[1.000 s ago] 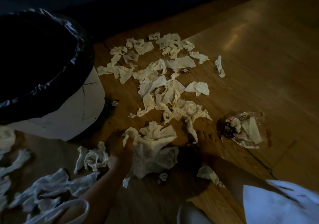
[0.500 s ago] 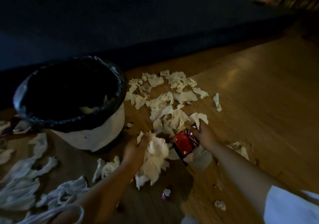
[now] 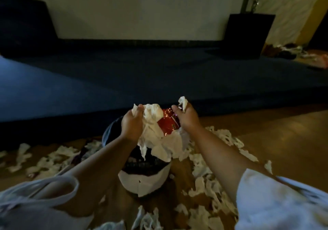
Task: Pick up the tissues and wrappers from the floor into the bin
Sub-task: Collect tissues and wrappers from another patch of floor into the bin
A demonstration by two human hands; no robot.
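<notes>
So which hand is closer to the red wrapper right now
Right. The right hand grips the red wrapper along its right edge, together with some tissue. The left hand sits further left, closed on a tissue bundle that lies between it and the wrapper.

a dark blue mat [image 3: 159, 73] covers the ground beyond the wooden floor [image 3: 284, 132]. a pale wall [image 3: 142, 8] stands behind it. a black speaker-like box [image 3: 248, 34] sits at right; a dark bulky object [image 3: 23, 25] at left. blurred clutter [image 3: 292, 52] lies far right.
</notes>
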